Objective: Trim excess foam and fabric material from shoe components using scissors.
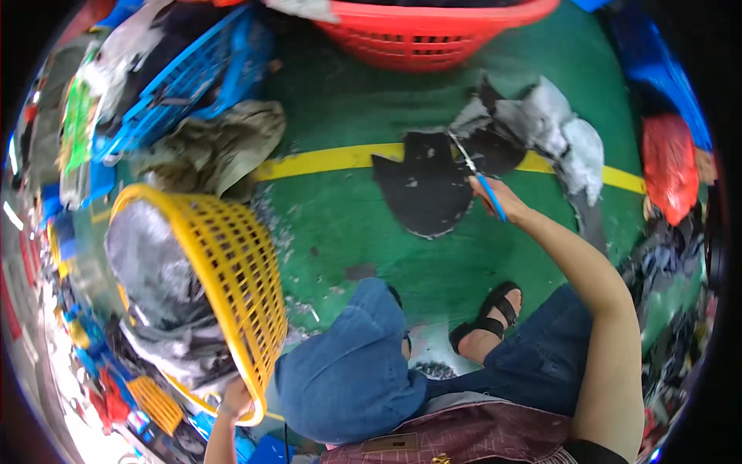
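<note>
Left hand (237, 398) is gripping the lower rim of a yellow plastic lattice basket (219, 305); finger wrap is partly hidden. Right hand (510, 203) is closing around the handle of a slim, blue-handled tool with a silver metal end (469, 161). Tip is lying at the upper edge of a dark grey, rounded flat sheet (425, 189) on the green floor (348, 224); can't tell if it's touching.

Handling guess: basket is looking stiff but flexing a bit, with a black-and-grey crumpled load (166, 271) adding weight; rim is the best hold. Sheet is looking light, limp, maybe tearable; take it by an outer edge, clear of the tip.

Room: bare floor is running below the sheet toward the feet. Grey-white fluffy scraps (545, 124) are crowding its upper right; basket is sitting tight beside the denim-covered left knee (340, 379).
</note>
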Available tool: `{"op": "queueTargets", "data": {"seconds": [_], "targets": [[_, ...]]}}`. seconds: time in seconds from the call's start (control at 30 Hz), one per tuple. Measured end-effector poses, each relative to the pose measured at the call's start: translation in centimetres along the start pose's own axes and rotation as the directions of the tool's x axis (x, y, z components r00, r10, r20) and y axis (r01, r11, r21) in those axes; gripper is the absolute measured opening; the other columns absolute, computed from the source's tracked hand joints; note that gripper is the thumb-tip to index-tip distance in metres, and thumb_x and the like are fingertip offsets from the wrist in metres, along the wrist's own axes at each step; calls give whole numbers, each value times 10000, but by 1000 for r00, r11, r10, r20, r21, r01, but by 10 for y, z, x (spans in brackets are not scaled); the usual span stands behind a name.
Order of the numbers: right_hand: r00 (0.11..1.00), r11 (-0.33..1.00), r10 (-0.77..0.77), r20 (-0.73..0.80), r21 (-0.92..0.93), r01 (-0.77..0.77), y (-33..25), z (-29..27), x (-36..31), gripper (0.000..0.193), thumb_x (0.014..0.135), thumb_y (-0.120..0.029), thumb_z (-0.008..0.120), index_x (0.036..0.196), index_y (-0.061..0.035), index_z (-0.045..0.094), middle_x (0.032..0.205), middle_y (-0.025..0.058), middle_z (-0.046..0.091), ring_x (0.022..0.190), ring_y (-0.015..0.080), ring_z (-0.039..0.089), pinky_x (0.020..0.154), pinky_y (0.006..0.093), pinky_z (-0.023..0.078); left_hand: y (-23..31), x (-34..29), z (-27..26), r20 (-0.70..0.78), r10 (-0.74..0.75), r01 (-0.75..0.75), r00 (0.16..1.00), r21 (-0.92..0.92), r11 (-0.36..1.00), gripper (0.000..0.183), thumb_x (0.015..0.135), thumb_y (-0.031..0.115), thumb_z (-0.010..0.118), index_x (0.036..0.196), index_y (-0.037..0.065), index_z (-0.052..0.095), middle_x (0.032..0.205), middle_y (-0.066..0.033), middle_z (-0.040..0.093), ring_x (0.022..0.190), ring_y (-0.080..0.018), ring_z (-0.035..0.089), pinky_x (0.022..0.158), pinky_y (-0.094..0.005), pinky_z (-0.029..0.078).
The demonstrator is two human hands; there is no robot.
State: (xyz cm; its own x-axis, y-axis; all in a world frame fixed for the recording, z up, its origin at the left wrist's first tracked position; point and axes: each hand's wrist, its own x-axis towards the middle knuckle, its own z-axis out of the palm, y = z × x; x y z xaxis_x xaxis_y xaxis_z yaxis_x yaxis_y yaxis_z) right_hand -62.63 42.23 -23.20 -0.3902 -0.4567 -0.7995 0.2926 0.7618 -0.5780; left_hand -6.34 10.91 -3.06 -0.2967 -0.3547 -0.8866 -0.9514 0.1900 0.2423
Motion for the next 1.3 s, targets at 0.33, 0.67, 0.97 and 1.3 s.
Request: {"op": "queueTargets", "data": {"seconds": [0.33, 0.67, 0.97, 1.3], "targets": [[964, 929, -162, -210, -361, 78, 42, -53, -60, 591, 755, -589, 463, 964, -36, 481, 787, 179, 554, 744, 332, 547, 679, 411, 411, 390, 77, -13, -46, 780, -745, 624, 268, 611, 272, 711, 111, 617, 965, 27, 570, 975, -122, 594, 918, -220, 565, 782, -298, 433], [519, 824, -90, -850, -356, -441, 224, -124, -150, 512, 652, -269, 633, 1049, -46, 399, 994, 207, 524, 915, 379, 524, 759, 437, 429, 509, 322, 156, 259, 748, -564, 611, 806, 182, 552, 648, 270, 673, 1123, 75, 469, 1004, -177, 568, 955, -334, 517, 848, -456, 372], [256, 567, 52, -965, -182, -803, 323, -161, -154, 330, 730, -143, 512, 1040, -115, 401, 801, 157, 604, 712, 350, 602, 645, 449, 483, 439, 266, 94, 486, 682, -824, 546, 456, 336, 280, 680, 184, 638, 924, 58, 582, 842, -173, 599, 823, -345, 560, 702, -390, 453], [-179, 772, -466, -866, -300, -561, 134, -366, -195, 429, 771, -278, 469, 1134, -59, 405, 1043, 218, 522, 953, 391, 508, 783, 462, 403, 409, 222, 79, 423, 605, -719, 674, 188, 670, 394, 709, 360, 671, 888, 22, 578, 683, -87, 623, 650, -183, 614, 599, -302, 467]]}}
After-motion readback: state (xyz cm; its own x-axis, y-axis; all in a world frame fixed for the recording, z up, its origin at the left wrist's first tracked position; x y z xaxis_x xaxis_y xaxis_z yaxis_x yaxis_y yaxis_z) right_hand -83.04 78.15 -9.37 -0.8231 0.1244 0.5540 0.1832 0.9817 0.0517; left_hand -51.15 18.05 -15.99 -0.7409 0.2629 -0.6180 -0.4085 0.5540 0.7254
